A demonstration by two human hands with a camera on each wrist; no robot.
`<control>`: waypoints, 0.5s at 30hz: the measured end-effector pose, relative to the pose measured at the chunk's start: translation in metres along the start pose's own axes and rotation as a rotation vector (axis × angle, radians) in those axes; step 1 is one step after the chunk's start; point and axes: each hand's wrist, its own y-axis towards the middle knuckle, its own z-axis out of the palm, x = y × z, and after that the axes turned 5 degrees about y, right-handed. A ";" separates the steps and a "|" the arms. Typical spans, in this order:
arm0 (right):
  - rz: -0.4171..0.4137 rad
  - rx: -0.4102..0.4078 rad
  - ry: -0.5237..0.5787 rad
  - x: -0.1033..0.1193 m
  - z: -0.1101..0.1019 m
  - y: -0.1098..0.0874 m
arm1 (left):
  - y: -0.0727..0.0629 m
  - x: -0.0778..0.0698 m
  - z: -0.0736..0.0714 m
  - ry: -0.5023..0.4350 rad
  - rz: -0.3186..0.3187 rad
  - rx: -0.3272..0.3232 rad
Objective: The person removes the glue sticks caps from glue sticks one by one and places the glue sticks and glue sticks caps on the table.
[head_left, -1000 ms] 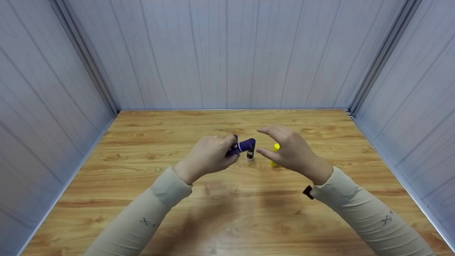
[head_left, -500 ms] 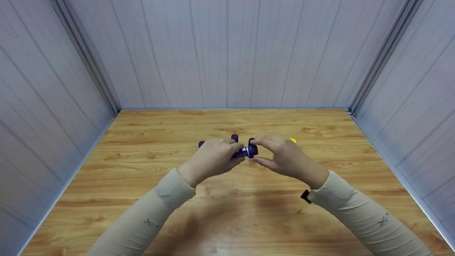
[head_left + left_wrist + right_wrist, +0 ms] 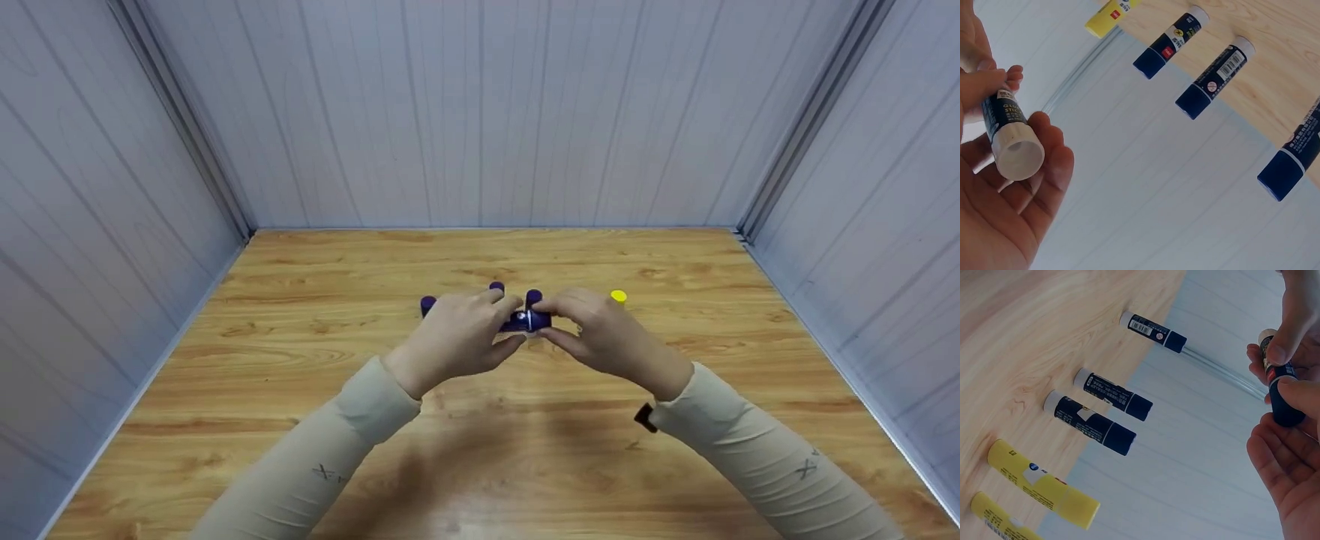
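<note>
A navy glue stick [image 3: 516,322] lies roughly level in the air between both hands. My left hand [image 3: 457,335] grips its body; the white base [image 3: 1019,153] faces the camera in the left wrist view. From the other end, my right hand [image 3: 613,339] pinches the navy cap [image 3: 1285,406] between thumb and fingers. The cap is on the stick. Part of the label is covered by fingers.
Behind the hands stand three navy glue sticks, a left one [image 3: 428,304], a middle one [image 3: 496,287] and a right one [image 3: 533,297]. Two yellow glue sticks [image 3: 1044,482] stand farther right. Pale panel walls [image 3: 480,112] enclose the wooden table [image 3: 480,465].
My right hand has moved left from beside the glue stick and now pinches its cap. The held stick has shifted slightly right, uncovering navy sticks behind my left hand.
</note>
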 end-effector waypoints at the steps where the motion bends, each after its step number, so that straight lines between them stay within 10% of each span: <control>1: 0.001 -0.006 0.003 -0.001 0.000 -0.001 | 0.001 -0.001 0.001 0.031 -0.011 0.004; 15: 0.050 -0.078 0.056 -0.002 0.010 -0.008 | 0.008 -0.021 0.027 0.334 -0.099 -0.095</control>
